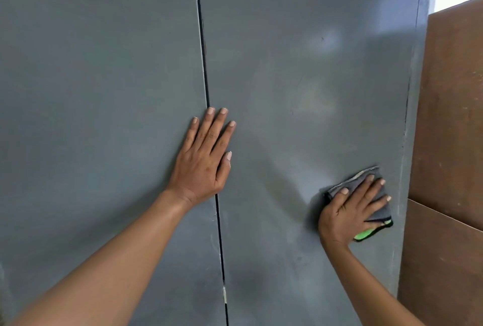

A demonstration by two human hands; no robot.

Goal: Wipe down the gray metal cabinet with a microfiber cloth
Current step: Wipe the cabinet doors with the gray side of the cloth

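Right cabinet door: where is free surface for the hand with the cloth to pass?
Free: the right door above the cloth, and the strip between left hand and right hand. Crowded: the brown panel borders the right edge.

The gray cabinet (300, 77) stands upright, its two doors shut with a dark seam between them. A left hand (202, 161) lies flat across that seam. A right hand (350, 208) presses a folded gray cloth (363, 182) with a green edge against the right door, near its outer edge.

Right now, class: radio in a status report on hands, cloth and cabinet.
Left hand flat across door seam. Right hand presses cloth on right door, near its right edge. Nothing in the way.
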